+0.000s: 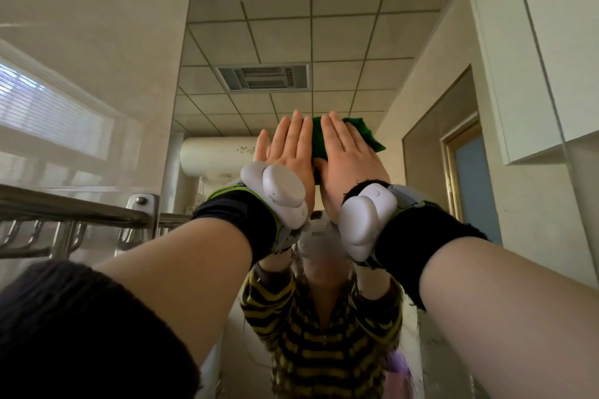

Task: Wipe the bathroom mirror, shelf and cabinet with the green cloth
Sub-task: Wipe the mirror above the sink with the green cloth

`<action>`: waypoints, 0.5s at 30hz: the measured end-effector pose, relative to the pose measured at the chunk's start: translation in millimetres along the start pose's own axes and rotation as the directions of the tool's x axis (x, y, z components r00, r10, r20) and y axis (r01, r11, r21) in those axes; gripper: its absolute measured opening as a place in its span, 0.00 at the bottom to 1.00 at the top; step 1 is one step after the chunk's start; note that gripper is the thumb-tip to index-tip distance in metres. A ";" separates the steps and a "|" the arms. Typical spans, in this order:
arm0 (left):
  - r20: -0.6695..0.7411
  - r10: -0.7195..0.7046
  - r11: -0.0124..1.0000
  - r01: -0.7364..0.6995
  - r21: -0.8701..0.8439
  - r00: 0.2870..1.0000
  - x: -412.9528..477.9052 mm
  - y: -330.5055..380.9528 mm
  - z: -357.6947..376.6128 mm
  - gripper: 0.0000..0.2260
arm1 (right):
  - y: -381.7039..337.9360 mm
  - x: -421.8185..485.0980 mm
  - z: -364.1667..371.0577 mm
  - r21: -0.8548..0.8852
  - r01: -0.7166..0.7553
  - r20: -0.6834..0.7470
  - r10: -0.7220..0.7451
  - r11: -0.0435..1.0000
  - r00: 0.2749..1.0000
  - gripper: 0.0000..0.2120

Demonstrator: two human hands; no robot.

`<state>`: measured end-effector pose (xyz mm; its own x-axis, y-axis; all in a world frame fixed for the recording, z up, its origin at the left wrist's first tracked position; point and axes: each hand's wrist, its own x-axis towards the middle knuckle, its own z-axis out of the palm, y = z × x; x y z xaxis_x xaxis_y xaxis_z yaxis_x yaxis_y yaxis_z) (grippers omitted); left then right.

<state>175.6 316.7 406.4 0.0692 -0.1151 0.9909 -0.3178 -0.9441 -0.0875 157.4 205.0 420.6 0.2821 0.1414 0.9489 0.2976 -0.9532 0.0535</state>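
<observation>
The green cloth point(319, 142) lies flat against the bathroom mirror point(291, 36) at mid height. Both hands press it to the glass with straight fingers. My left hand point(287, 149) covers the cloth's left part, my right hand point(348, 155) covers its right part. A green corner sticks out beyond the right hand's fingers. Each wrist wears a white device on a dark band. The mirror reflects a tiled ceiling, a vent and a person in a striped top.
A white wall cabinet point(544, 52) hangs to the right of the mirror. A metal towel rack point(74, 210) juts from the tiled wall on the left. A window with blinds point(48, 107) sits on the left wall.
</observation>
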 end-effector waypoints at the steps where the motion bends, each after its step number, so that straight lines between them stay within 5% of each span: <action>1: -0.002 0.006 1.000 -0.006 0.003 1.000 -1.0 -1.7 -0.1 0.28 | -0.7 -1.2 0.5 0.001 0.000 -0.003 0.000 1.000 1.000 0.29; 15: 0.056 -0.004 0.999 0.001 0.049 0.998 -26.8 -22.8 -1.8 0.32 | -20.0 -20.3 15.5 -0.016 0.020 -0.011 -0.020 1.000 1.000 0.30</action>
<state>179.3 341.9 382.0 0.1237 -0.1289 0.9839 -0.2710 -0.9582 -0.0915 159.9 225.4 395.4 0.2658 0.1579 0.9510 0.2890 -0.9542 0.0776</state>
